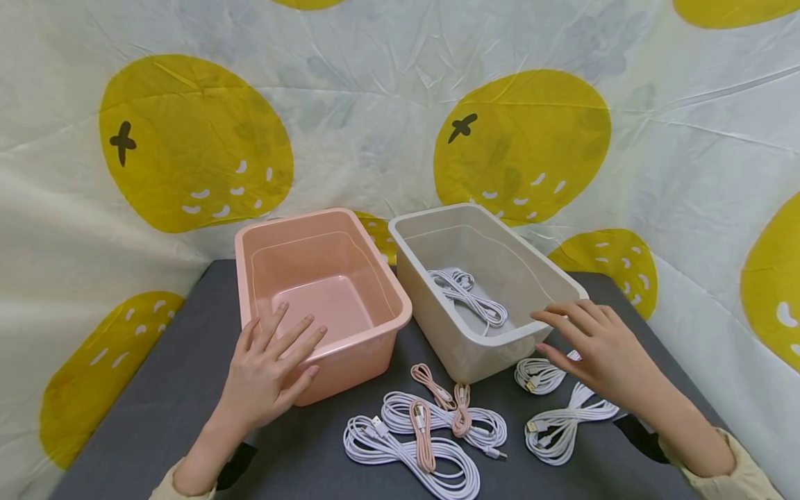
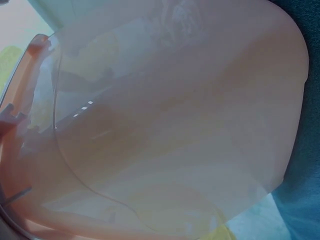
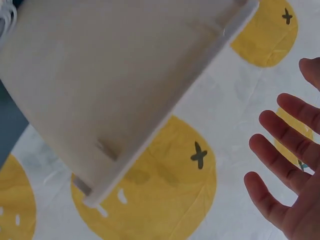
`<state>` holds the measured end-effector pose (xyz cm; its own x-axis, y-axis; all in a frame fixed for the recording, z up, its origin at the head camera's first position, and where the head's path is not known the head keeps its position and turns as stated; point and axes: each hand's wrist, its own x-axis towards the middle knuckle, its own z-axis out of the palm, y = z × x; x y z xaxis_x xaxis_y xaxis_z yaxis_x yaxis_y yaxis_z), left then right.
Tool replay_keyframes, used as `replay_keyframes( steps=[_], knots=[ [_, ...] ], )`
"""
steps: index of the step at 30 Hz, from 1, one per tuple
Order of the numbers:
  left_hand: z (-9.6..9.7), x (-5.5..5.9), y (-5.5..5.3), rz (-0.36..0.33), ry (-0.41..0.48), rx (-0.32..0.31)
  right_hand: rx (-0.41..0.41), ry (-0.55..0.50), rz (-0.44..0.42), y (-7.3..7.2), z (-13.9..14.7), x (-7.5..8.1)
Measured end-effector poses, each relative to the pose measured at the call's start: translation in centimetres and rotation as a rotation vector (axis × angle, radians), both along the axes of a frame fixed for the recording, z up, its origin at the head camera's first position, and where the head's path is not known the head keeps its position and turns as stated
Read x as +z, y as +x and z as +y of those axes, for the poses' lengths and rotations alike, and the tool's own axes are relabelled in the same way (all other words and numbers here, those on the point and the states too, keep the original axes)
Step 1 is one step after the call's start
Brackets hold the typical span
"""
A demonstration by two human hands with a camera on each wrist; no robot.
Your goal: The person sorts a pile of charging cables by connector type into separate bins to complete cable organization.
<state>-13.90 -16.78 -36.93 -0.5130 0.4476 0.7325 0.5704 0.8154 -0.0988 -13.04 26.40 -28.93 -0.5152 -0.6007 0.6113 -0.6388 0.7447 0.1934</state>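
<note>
My left hand (image 1: 265, 371) is spread at the near left of a pink plastic bin (image 1: 353, 354), its straight fingers overlapping the rim in the head view. The left wrist view is filled by the bin's pale pink wall (image 2: 175, 125). My right hand (image 1: 600, 347), fingers extended and nothing in them, hovers by the near right corner of a light grey bin (image 1: 446, 340). The right wrist view shows that hand (image 3: 295, 160) apart from the grey bin's wall (image 3: 100, 75). Bundled white USB cables (image 1: 478, 302) lie inside the grey bin.
Before the bins on the dark table (image 1: 300, 458) lie coiled white cables (image 1: 375, 451) with small pink cable bundles (image 1: 422, 437) on and beside them. Two more white cable coils (image 1: 565, 427) lie below my right hand. A fruit-patterned cloth (image 1: 362, 139) hangs behind.
</note>
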Motion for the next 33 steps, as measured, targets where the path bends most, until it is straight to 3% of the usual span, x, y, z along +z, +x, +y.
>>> replay_keyframes(
  steps=[7, 15, 24, 33],
  knots=[
    [0.0, -0.1, 0.0, 0.004, 0.003, -0.009, -0.012, -0.002, -0.041, 1.9, -0.3, -2.5],
    [0.0, -0.2, -0.1, 0.012, 0.009, -0.014, -0.003, 0.015, -0.102, 2.9, -0.6, -5.7],
    [0.1, -0.1, 0.0, -0.002, 0.005, -0.003, 0.010, 0.089, -0.086, 2.8, -1.5, -9.8],
    [0.1, 0.0, 0.0, 0.018, 0.016, -0.015, 0.017, 0.158, -0.074, 2.1, -1.8, -12.4]
  ],
)
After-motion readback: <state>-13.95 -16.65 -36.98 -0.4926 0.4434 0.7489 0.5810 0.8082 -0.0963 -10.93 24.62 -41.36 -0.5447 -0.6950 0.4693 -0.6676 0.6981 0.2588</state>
